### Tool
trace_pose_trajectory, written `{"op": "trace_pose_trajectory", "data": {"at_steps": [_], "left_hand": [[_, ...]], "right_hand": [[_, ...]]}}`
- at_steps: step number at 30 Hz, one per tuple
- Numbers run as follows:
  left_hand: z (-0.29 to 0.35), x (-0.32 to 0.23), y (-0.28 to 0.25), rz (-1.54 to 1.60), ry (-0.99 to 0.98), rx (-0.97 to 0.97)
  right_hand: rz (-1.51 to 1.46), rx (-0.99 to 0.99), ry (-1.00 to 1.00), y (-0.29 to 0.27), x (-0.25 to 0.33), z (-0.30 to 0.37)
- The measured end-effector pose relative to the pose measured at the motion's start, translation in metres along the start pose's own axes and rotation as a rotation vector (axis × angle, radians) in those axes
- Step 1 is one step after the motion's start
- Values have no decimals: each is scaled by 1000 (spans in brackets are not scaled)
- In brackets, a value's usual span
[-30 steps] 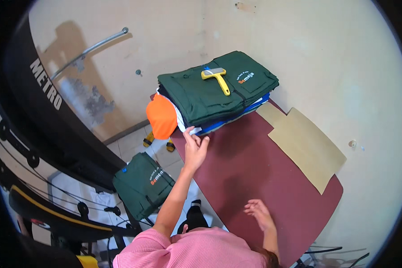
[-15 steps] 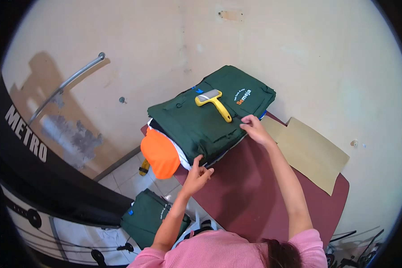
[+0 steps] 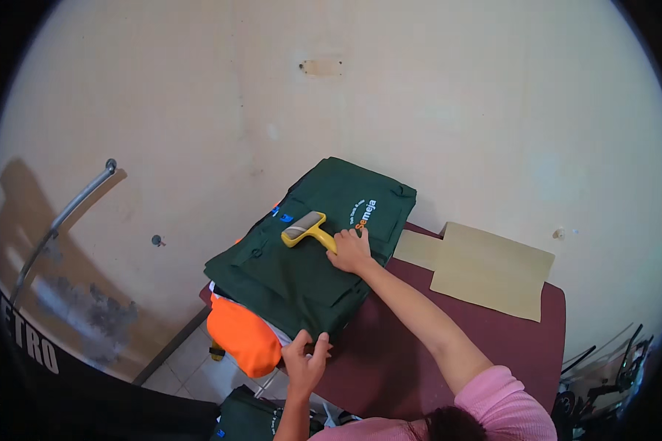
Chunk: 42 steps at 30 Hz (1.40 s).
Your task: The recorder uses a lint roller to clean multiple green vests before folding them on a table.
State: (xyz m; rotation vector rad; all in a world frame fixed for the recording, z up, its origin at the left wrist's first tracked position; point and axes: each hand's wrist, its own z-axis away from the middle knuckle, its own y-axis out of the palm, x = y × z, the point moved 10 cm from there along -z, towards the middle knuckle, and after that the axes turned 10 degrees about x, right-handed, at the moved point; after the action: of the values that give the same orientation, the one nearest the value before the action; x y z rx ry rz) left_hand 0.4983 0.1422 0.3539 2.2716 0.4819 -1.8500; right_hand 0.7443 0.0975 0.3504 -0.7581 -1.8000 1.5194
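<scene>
A dark green folded garment (image 3: 294, 287) with pale and orange lettering lies on top of a stack of cloth. On it rests a lint brush (image 3: 305, 228) with a yellow handle and a grey pad. My right hand (image 3: 351, 251) closes over the end of the brush's handle, which it partly hides. At the near corner of the stack, my left hand (image 3: 306, 361) pinches the edge of the green garment between thumb and fingers. Orange cloth (image 3: 239, 334) and some white cloth bulge out beneath the green layer on the left.
The stack stands on a dark red table (image 3: 485, 338) against the wall. Brown sheets (image 3: 493, 272) lie at the table's right. Another green folded garment (image 3: 246, 415) sits lower down at the near left. A metal bar (image 3: 66, 220) is fixed to the left wall.
My right hand has moved from the stack's right edge onto the lint brush's handle. The left hand has closed on the garment's near corner. The whole view has shifted.
</scene>
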Motion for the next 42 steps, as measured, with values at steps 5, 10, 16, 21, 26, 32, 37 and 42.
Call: {"op": "trace_pose_trajectory", "data": {"at_steps": [5, 10, 16, 21, 26, 32, 37, 42], "left_hand": [[33, -18, -52, 348, 102, -286], [59, -1, -94, 376, 213, -336], [71, -16, -96, 441, 173, -434], [80, -28, -107, 376, 97, -346], [70, -7, -100, 301, 18, -302], [58, 31, -30, 230, -221, 124], [91, 83, 96, -164, -332, 964], [135, 148, 166, -367, -269, 1224]], "right_hand": [[66, -159, 184, -13, -49, 9], [-246, -307, 456, 3, -184, 50], [-828, 33, 550, 73, -231, 92], [-1349, 151, 448, 109, -194, 109], [-1195, -17, 477, 77, -232, 151], [-904, -326, 524, -29, -270, 292], [-632, -475, 850, -42, -283, 522], [-670, -701, 1243, 12, -247, 757]]}}
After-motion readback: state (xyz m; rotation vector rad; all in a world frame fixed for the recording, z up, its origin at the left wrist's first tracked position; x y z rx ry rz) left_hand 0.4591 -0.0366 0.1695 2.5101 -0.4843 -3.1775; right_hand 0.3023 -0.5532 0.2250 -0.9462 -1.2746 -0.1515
